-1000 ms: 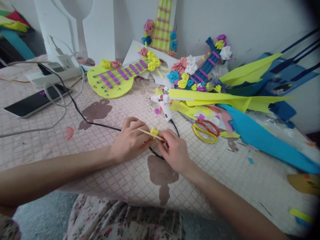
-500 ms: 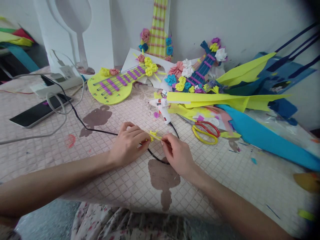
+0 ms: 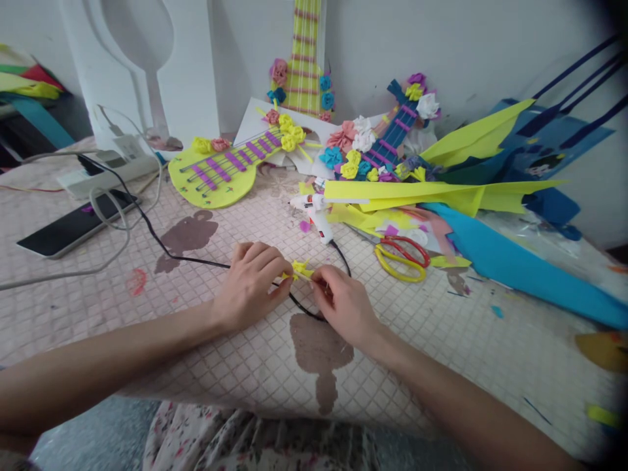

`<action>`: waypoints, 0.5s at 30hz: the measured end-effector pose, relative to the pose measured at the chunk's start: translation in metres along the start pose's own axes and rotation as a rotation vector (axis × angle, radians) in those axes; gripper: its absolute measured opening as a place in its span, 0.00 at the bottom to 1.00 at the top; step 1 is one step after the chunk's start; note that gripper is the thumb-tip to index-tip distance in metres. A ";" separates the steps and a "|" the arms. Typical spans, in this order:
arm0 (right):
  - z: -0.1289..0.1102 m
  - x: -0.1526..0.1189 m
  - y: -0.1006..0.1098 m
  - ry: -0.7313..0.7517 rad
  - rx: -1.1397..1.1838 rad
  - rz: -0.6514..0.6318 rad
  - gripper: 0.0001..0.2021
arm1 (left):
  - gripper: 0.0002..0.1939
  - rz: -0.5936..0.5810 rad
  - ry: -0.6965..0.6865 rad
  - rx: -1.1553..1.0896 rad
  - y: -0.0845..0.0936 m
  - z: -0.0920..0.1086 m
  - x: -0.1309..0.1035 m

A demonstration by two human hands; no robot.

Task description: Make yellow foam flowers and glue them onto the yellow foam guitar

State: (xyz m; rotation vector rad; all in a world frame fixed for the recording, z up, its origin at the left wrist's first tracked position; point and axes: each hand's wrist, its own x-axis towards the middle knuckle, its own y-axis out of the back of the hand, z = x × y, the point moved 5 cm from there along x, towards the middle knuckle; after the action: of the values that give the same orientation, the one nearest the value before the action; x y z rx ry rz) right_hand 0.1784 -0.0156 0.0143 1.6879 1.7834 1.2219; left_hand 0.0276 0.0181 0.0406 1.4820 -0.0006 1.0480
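Both hands meet over the table, around a small crumpled yellow paper piece with jagged ends. My left hand is closed, thumb and fingertips pinching its left side. From the right, my right hand pinches a thin pale strip at the piece's other end; its fingers are curled. Whether that strip is a separate stick or part of the paper I cannot tell. A black cord runs beneath the hands. Just beyond them lies a white glue gun on its side.
Scissors with red and yellow handles lie right of the glue gun. Yellow paper and a blue sheet spread to the right. A yellow paper guitar lies behind; a phone and power strip are at left.
The yellow piece looks more spread out between the fingers, and the pale strip shows less. Both hands stay nearly in place; the whole view has shifted slightly.
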 end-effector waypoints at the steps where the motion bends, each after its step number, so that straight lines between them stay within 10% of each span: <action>1: 0.000 0.000 0.001 0.003 0.005 0.003 0.03 | 0.03 0.001 0.009 -0.003 0.000 0.000 0.000; 15: -0.004 0.001 -0.002 0.038 0.010 0.025 0.03 | 0.04 -0.125 0.044 -0.142 -0.005 -0.002 -0.001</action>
State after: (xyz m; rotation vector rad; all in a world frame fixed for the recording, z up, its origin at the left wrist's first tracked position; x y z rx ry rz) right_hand 0.1738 -0.0154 0.0157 1.7082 1.7982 1.2660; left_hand 0.0290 0.0205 0.0360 1.3137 0.0471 0.9594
